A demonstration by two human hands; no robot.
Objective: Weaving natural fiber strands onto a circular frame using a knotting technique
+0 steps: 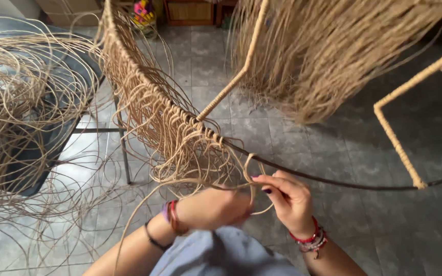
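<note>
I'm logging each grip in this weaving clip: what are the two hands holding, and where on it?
Both the right hand and the left hand pinch one tan cane strand near its loop at the dark metal hoop.

Hoop rod (333,180) runs from 10 to 3 o'clock. Both hands sit just below it at 6: left hand (213,207), right hand (287,199). Loose strand pile (16,117) at 9; hanging fringe (328,56) at 1.

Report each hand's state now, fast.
Left hand: motion-blurred, closed around a rattan strand.
Right hand: pinching the strand's loop at the dark metal hoop.
</note>
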